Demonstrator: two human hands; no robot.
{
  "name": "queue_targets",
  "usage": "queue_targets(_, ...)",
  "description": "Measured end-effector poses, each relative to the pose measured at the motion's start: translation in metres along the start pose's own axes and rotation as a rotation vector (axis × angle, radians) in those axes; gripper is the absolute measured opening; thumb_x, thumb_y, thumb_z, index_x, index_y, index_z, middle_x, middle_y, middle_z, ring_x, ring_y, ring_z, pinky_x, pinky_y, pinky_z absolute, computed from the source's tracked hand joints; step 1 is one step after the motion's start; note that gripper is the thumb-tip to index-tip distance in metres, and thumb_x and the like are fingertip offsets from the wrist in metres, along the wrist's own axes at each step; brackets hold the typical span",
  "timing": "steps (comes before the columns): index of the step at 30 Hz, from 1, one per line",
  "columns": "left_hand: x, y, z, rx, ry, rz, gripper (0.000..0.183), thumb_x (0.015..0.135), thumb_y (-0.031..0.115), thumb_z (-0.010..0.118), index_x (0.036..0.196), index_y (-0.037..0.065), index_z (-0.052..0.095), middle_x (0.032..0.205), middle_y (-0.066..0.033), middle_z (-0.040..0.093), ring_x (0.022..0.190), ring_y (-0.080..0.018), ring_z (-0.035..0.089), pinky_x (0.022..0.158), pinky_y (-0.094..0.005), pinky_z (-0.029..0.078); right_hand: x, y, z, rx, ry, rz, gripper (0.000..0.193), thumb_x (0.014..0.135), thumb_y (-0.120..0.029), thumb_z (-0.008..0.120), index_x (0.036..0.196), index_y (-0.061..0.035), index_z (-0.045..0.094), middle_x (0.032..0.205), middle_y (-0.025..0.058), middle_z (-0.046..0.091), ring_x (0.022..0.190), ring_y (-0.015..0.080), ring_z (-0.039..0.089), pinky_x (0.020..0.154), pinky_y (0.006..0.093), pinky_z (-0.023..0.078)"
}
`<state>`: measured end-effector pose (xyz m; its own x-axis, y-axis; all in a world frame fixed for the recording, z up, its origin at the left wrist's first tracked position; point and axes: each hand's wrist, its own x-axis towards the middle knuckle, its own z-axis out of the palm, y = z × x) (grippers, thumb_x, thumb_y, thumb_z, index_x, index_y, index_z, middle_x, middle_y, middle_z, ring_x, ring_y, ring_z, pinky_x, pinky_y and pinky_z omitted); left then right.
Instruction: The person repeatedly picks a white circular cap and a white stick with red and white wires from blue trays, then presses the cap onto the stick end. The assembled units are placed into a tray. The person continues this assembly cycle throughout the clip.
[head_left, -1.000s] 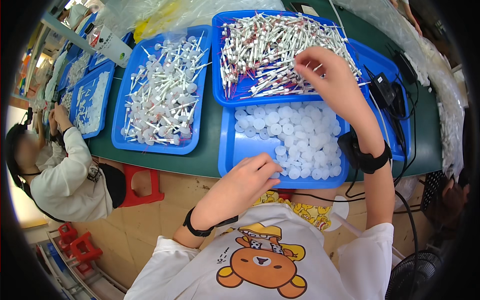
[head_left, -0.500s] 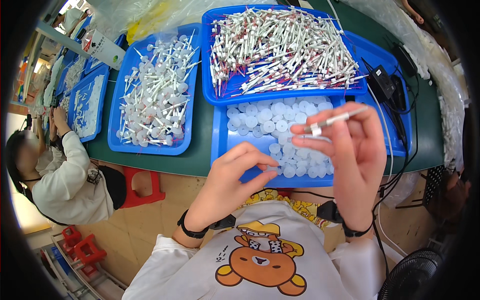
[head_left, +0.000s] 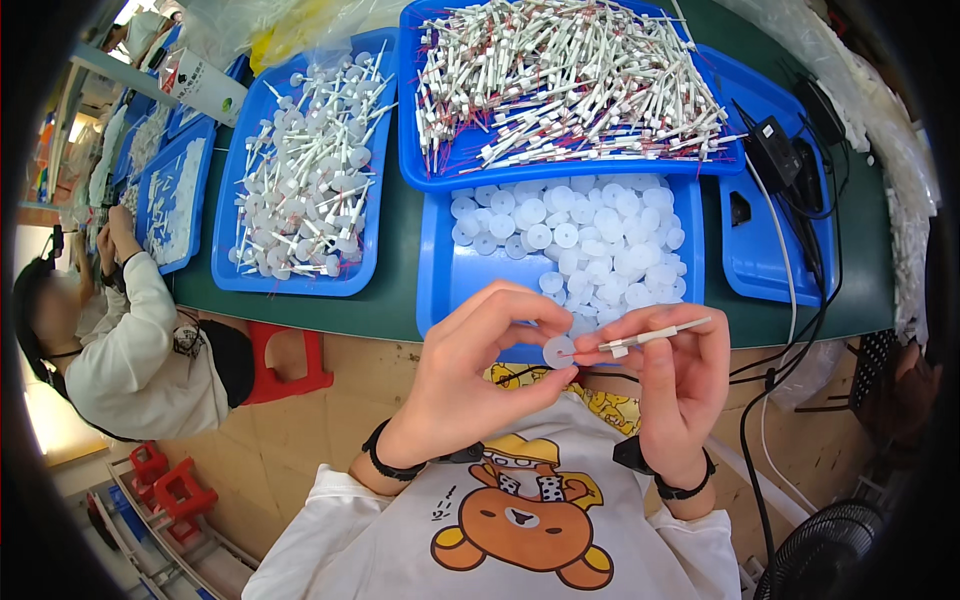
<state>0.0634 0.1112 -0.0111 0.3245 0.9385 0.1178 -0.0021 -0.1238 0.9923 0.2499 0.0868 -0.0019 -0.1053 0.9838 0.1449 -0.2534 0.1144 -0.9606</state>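
Observation:
My left hand [head_left: 490,360] pinches a round translucent white disc [head_left: 559,351] by its edge, with a small hole at its middle. In my right hand [head_left: 670,375] is a thin white stick-like part [head_left: 655,337] with a small white collar. Its thin red wire end reaches the face of the disc; whether it has entered the hole I cannot tell. Just beyond my hands, a blue tray [head_left: 470,285] holds many loose discs [head_left: 600,235]. Overlapping its far side is another blue tray [head_left: 560,178], piled with white stick parts [head_left: 570,90].
To the left, a blue tray [head_left: 300,286] holds sticks fitted with discs [head_left: 310,170]. On the right, a blue tray [head_left: 765,270] carries black adapters [head_left: 772,150] and cables. A co-worker [head_left: 140,350] sits at far left near a red stool [head_left: 290,370]. A black fan [head_left: 825,545] stands lower right.
My right hand has come down and left with the stick part, meeting my left hand. The disc in my left hand now shows face-on. The view has shifted slightly.

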Motion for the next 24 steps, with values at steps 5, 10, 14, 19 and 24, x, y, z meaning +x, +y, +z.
queue_targets(5, -0.003, 0.0, 0.003, -0.053, 0.001, -0.028, 0.045, 0.071, -0.012, 0.077, 0.112, -0.003, 0.059, 0.113, -0.0123, 0.062, 0.104, -0.0215, 0.065, 0.088, -0.033, 0.056, -0.004, 0.002, -0.004, -0.031, -0.007, -0.038, 0.019, 0.101, 0.005, 0.037, 0.119, 0.0016, 0.035, 0.11, 0.0262, 0.059, 0.102, 0.0317, 0.067, 0.088, 0.041, 0.058)
queue_targets(10, -0.001, -0.001, 0.001, 0.025, -0.038, 0.006, 0.046, 0.071, -0.012, 0.077, 0.113, -0.004, 0.061, 0.115, -0.0141, 0.062, 0.104, -0.0209, 0.064, 0.084, -0.0317, 0.056, -0.003, 0.003, -0.01, -0.146, -0.049, -0.12, 0.02, 0.1, 0.006, 0.038, 0.119, -0.0001, 0.036, 0.109, 0.0264, 0.059, 0.101, 0.0321, 0.067, 0.088, 0.0406, 0.057)
queue_targets(14, 0.001, -0.001, 0.003, 0.012, -0.008, 0.021, 0.046, 0.071, -0.013, 0.077, 0.113, -0.004, 0.062, 0.117, -0.0157, 0.062, 0.103, -0.0196, 0.063, 0.082, -0.0298, 0.055, -0.003, 0.004, -0.013, -0.194, -0.063, -0.184, 0.021, 0.1, 0.006, 0.04, 0.12, -0.0017, 0.037, 0.11, 0.0265, 0.06, 0.101, 0.0328, 0.067, 0.087, 0.0408, 0.057)
queue_targets(19, 0.0, -0.005, 0.005, -0.036, 0.021, 0.024, 0.037, 0.076, -0.005, 0.078, 0.11, -0.001, 0.066, 0.108, -0.0114, 0.066, 0.089, -0.0164, 0.066, 0.078, -0.0278, 0.058, -0.004, 0.006, -0.014, -0.155, -0.07, -0.174, 0.022, 0.099, 0.007, 0.042, 0.119, -0.0017, 0.038, 0.11, 0.0266, 0.06, 0.101, 0.0338, 0.067, 0.088, 0.0413, 0.057)
queue_targets(24, -0.002, -0.006, 0.003, -0.041, -0.007, -0.013, 0.04, 0.073, -0.013, 0.077, 0.109, -0.004, 0.062, 0.109, -0.0154, 0.066, 0.106, -0.0254, 0.065, 0.088, -0.0364, 0.055, -0.006, 0.005, -0.014, -0.167, -0.085, -0.193, 0.021, 0.096, 0.01, 0.043, 0.115, 0.0011, 0.039, 0.109, 0.0274, 0.06, 0.102, 0.0354, 0.067, 0.09, 0.0444, 0.057)
